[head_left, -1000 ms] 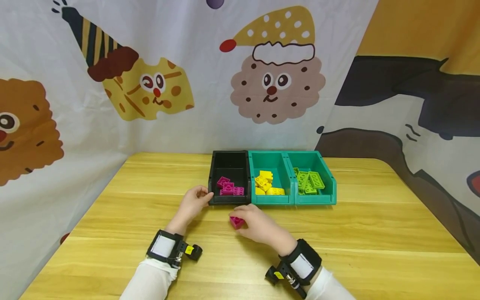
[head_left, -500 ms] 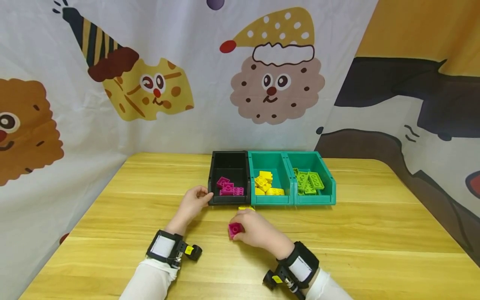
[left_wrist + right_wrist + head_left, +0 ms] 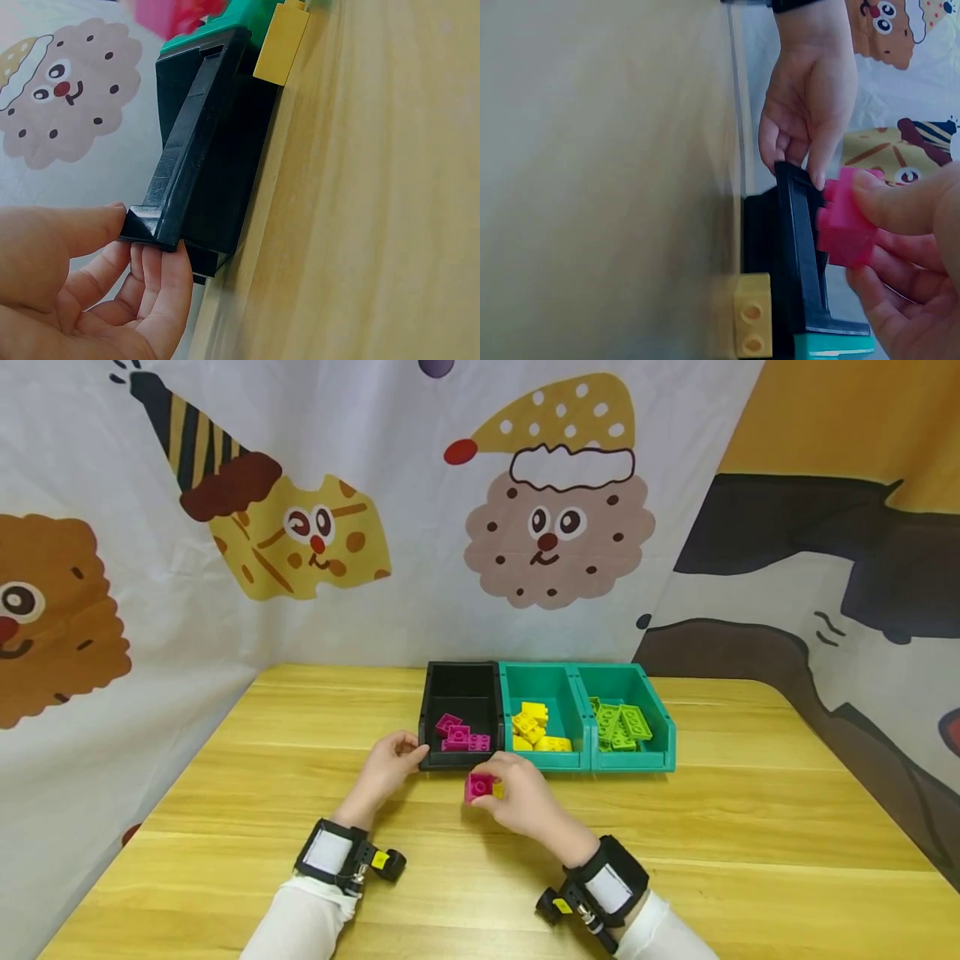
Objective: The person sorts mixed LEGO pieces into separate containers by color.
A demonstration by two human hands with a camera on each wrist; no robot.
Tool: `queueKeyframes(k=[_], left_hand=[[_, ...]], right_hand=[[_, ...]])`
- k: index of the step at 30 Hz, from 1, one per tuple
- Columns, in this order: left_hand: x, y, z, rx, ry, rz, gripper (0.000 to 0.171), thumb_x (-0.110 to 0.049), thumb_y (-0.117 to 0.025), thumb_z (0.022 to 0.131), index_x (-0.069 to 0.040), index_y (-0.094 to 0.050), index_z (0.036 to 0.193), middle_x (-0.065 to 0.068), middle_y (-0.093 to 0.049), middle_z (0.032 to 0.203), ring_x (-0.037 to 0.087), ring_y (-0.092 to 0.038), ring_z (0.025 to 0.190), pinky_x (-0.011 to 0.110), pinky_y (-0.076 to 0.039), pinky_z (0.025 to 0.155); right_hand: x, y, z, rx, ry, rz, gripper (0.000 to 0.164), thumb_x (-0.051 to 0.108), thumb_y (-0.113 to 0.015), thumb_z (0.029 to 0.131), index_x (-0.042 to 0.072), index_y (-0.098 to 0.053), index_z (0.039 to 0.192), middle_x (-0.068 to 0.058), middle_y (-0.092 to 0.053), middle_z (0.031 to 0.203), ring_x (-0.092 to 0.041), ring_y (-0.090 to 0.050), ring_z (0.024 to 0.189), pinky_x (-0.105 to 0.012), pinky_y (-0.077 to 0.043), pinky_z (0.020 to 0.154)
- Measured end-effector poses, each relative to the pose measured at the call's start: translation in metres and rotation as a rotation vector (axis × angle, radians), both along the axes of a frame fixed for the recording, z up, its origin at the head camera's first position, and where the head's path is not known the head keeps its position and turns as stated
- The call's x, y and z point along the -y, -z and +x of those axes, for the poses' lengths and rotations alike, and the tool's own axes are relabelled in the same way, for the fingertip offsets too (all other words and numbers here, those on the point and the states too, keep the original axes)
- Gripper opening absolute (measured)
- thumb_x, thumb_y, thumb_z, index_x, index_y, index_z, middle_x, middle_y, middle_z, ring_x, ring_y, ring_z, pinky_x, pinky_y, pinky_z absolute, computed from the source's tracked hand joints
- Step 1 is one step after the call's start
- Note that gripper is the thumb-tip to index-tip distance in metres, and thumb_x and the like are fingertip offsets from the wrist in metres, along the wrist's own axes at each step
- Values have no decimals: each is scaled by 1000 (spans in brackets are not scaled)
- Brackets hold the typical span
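My left hand (image 3: 386, 768) grips the front left corner of a black bin (image 3: 461, 682), thumb on top and fingers underneath, as the left wrist view shows. Between thumb and fingers, my right hand (image 3: 527, 797) pinches a magenta toy brick (image 3: 477, 787). In the right wrist view, that magenta brick (image 3: 847, 221) is held off the table near the bin's front rim, its studs facing the bin. A yellow brick (image 3: 281, 45) rests on the table against the bin's front; the right hand partly hides it in the head view. Several magenta bricks (image 3: 459, 737) lie inside the black bin.
Joined to the black bin on its right are two teal bins. The middle bin (image 3: 542, 681) holds several yellow bricks (image 3: 530, 724), and the right bin (image 3: 611, 679) several lime green ones (image 3: 621, 727). A printed cloth (image 3: 420, 610) hangs behind the wooden table (image 3: 750, 827).
My right hand, still pinching the magenta brick, drew back toward me, uncovering the yellow brick, then rose forward toward the black bin. My left hand keeps its hold on the bin's corner.
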State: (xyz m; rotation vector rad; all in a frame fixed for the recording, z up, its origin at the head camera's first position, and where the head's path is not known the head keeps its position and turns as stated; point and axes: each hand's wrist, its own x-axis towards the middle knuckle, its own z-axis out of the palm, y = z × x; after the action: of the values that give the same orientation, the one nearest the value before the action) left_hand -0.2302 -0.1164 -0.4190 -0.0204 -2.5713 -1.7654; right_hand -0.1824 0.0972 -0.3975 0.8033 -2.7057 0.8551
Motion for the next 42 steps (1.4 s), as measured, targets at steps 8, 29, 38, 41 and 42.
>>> queueKeyframes(k=[8,29,38,41,42], left_hand=[[0,0,0,-5,3,-15,15,-10,-62,90,4,-58,95,9,-56,82,14,-53,70,31,-55,72],[1,1,0,-14,8,-9,15,-9,-62,90,4,-58,94,9,-55,80,13,-52,69,30,-55,70],[2,0,0,-18,8,-2,14,-8,-62,90,5,-58,94,9,-56,79,13,-52,68,31,-56,70],[2,0,0,-14,7,-4,15,-9,-62,90,5,-58,94,9,-56,80,13,-53,68,32,-56,71],[2,1,0,-21,12,-10,15,-9,-62,90,5,-58,94,10,-57,80,13,-53,68,32,-56,71]], right_hand=[[-4,-15,-24,-33,140,-10,35,12,-75,81,4,-66,113,-9,-66,109,-26,-59,104,-39,-51,91],[20,-6,-58,-303,203,507,17,23,-70,85,12,-74,98,-1,-69,98,-22,-45,106,-49,-31,89],[19,-3,-59,-273,182,613,21,16,-65,87,12,-71,106,-2,-67,109,-25,-43,117,-50,-31,95],[16,-6,-57,-267,166,556,23,15,-63,89,10,-68,111,-3,-67,111,-25,-45,115,-49,-33,94],[14,-8,-56,-269,162,516,24,15,-63,89,10,-67,112,-4,-67,111,-25,-46,114,-48,-34,93]])
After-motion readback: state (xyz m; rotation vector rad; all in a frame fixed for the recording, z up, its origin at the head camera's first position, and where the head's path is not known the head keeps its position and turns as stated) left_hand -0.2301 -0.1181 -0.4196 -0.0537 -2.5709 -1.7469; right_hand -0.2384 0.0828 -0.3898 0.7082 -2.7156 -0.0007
